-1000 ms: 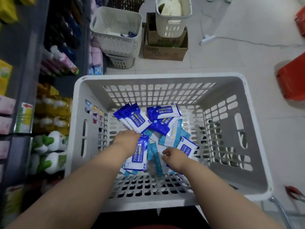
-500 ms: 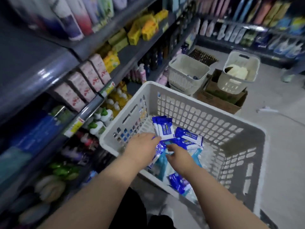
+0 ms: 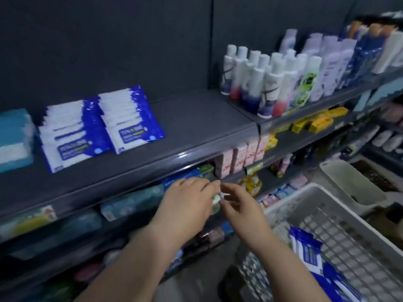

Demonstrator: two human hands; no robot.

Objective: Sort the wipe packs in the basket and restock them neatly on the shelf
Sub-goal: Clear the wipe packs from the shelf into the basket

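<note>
Left hand [image 3: 187, 201], right hand [image 3: 242, 205] below shelf [image 3: 196, 118] lip, fingers [image 3: 207, 186] curled, hold too blurred to tell; stacked wipe packs [image 3: 98, 125] up-left, nearer left hand.

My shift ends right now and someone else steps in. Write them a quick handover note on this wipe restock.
Left hand: raised in front of the shelf; too blurred to tell if it holds a pack.
Right hand: beside it, equally unclear.
On the shelf: two neat rows of blue wipe packs, with light-blue packs left of them.
Basket: loose blue packs inside.
Done: some stock shelved.
Left: sort and shelve the basket's packs; bare shelf lies right of the rows.
</note>
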